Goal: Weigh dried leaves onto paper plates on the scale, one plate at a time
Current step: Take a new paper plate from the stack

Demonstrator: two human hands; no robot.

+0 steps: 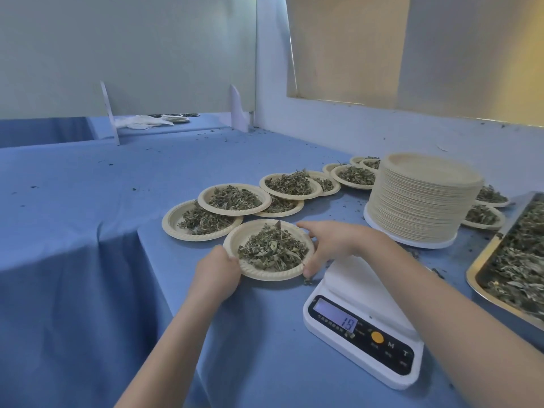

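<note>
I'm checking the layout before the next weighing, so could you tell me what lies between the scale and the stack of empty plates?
In the head view, the right hand and forearm cross between the scale and the stack of empty plates; beneath them, only blue cloth with leaf crumbs.

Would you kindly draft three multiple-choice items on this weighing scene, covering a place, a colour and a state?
1. Where is the plate of dried leaves that both hands hold?
A. On the scale's platform
B. Left of the scale, over the blue tablecloth
C. On top of the stack of empty plates

2. What colour is the round button on the scale?
A. Orange
B. Green
C. Blue

3. What is the state of the scale's platform?
A. It bears a heaped plate
B. It bears no plate
C. It bears a metal tray

Answers: 1 B, the left hand and right hand grip its rim beside the scale. 2 A, the button shows orange. 3 B, its white top is bare.
</note>
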